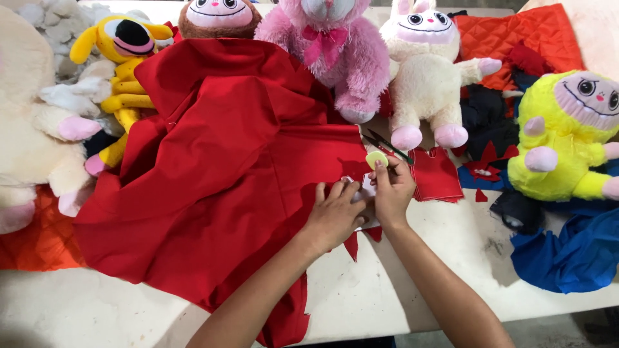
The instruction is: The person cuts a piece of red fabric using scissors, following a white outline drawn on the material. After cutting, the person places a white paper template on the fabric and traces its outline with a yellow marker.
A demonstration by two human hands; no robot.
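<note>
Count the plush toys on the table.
6: cream toy far left, yellow dog, brown one, pink one, white bunny, yellow-green toy right. Others may be hidden.

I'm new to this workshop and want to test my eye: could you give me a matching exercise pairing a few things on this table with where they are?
Things:
1. red fabric
2. scissors
3. yellow plush toy
4. blue fabric

Places:
A. at the table's right front edge
B. under the left hand
C. just beyond the right hand, by the white plush toy's feet
D. far right, above the blue cloth

Pairs: 1-B, 2-C, 3-D, 4-A
</note>
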